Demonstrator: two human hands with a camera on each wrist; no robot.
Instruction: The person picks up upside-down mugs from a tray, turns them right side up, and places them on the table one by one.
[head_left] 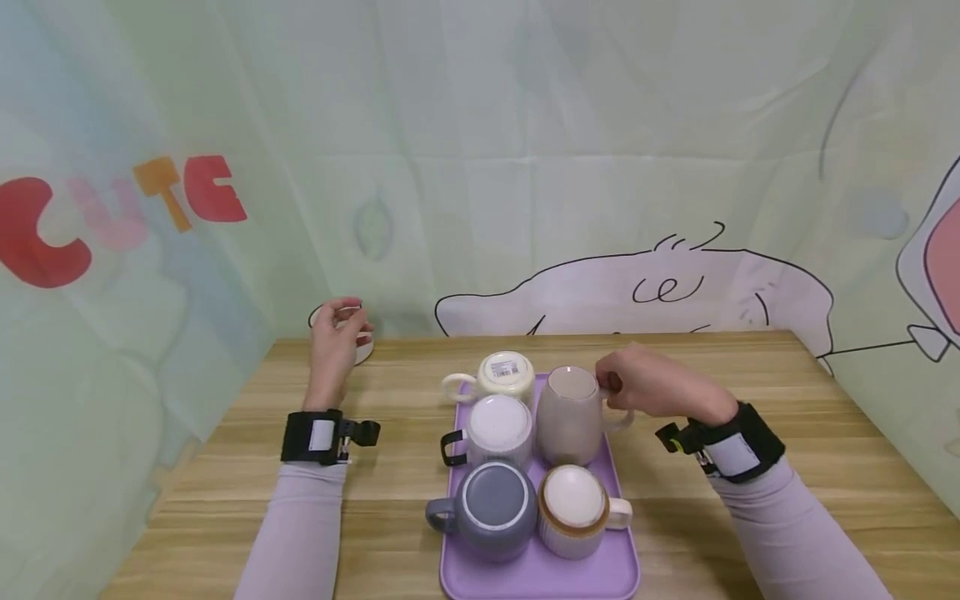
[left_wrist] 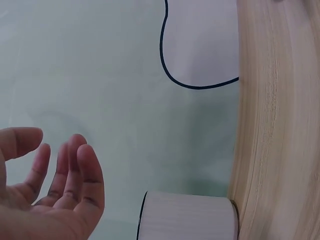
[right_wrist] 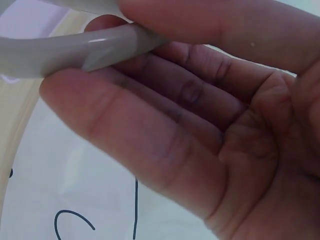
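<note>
My right hand [head_left: 645,379] holds the handle [right_wrist: 65,55] of a taupe mug [head_left: 570,425] between thumb and fingers. That mug stands narrower end up on the right side of a purple tray [head_left: 540,579]. Above the back left of the table my left hand [head_left: 335,342] hovers with loosely bent fingers and nothing in them. Close to it stands a white ribbed mug [left_wrist: 187,217] with a dark rim, partly hidden behind the hand in the head view.
Also on the tray are upside-down mugs: a cream one [head_left: 506,375], a white one with a black handle [head_left: 498,425], a dark blue-grey one [head_left: 495,508] and a brown-banded one [head_left: 574,508]. A printed cloth [head_left: 480,208] hangs behind the wooden table [head_left: 397,508].
</note>
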